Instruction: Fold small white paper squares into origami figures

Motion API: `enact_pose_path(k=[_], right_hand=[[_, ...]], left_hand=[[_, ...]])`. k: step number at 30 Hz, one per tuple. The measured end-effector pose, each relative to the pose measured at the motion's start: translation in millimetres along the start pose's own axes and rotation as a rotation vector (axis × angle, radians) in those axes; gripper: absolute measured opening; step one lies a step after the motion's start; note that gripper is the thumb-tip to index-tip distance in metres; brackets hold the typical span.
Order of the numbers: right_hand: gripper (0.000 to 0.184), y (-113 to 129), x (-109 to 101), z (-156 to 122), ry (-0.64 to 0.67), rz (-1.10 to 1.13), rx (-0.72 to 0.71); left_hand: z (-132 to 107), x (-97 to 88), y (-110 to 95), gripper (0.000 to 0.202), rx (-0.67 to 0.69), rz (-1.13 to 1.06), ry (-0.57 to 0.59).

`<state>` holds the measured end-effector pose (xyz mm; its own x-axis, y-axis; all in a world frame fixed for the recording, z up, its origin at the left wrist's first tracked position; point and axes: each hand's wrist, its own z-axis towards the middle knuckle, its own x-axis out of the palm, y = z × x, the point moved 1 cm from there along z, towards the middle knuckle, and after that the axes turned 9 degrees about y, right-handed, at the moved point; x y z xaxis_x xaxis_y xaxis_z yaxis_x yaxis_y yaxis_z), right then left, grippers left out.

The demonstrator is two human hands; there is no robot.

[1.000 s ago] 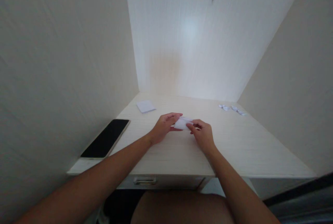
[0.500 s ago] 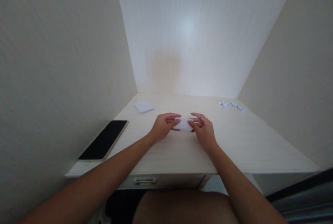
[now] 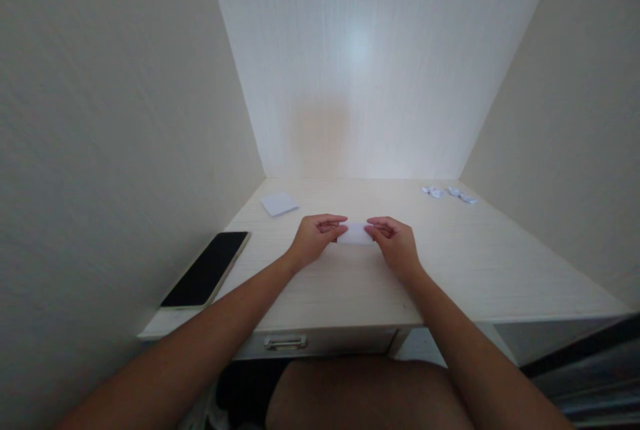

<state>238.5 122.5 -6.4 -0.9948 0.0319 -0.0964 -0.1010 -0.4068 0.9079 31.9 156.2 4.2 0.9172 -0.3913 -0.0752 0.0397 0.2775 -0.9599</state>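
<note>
A small folded piece of white paper (image 3: pixel 355 234) lies flat on the pale wooden desk (image 3: pixel 450 270), held between both hands. My left hand (image 3: pixel 315 240) pinches its left end with curled fingers. My right hand (image 3: pixel 395 243) pinches its right end the same way. Both hands rest on the desk near its middle.
A black phone (image 3: pixel 206 269) lies at the desk's left front edge. A white square of paper (image 3: pixel 280 203) sits at the back left. Small white folded bits (image 3: pixel 450 193) lie at the back right. Walls enclose the desk on three sides; a drawer handle (image 3: pixel 286 342) shows below.
The paper, crumpled and raised between the fingers a second ago, now lies flat and stretched between both hands. The camera view has tilted slightly.
</note>
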Motion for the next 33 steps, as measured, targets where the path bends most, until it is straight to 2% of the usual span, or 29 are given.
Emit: enact_pose_path(k=[13, 33], right_hand=[[0.025, -1.6, -2.4, 1.6, 0.005, -0.037, 0.003], [0.035, -4.8, -5.3, 1.7, 0.022, 0.007, 0.018]], left_hand=[[-0.5, 0.3, -4.0, 0.042, -0.016, 0.007, 0.002], [0.4, -7.0, -8.9, 0.041, -0.028, 0.058, 0.007]])
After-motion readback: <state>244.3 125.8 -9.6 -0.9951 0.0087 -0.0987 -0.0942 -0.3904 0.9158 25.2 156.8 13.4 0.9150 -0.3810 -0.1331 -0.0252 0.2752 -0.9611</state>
